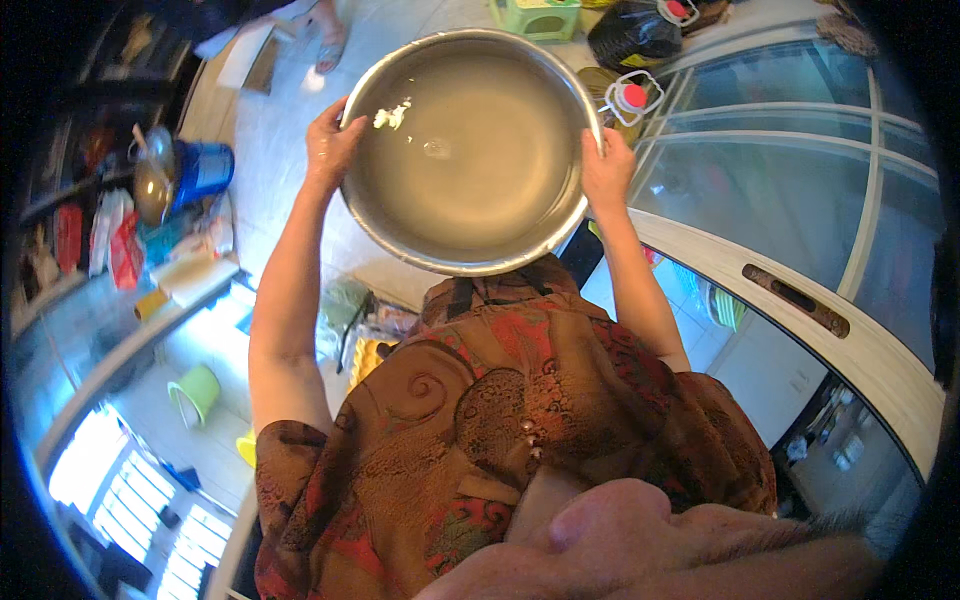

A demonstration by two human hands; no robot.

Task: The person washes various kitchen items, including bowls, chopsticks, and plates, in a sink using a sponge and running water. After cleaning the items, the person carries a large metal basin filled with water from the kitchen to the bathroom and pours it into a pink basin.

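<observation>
Before me I hold a wide round metal basin (472,264) with cloudy liquid (480,150) in it. My left hand (330,146) grips its rim on the left, thumb over the edge. On the opposite side my right hand (607,166) clasps the rim in the same way; the fingers of both hands are partly hidden by the basin wall. A small white patch (391,116) shows inside the basin near my left thumb; I cannot tell whether it is foam or a reflection.
A blue bucket (204,172) stands to the left, near bags and a red package (126,255). Glass sliding door panels (757,172) run along the right. Large bottles with red caps (634,95) and a green plastic stool (541,19) are ahead. Another person's foot (328,45) is at upper left.
</observation>
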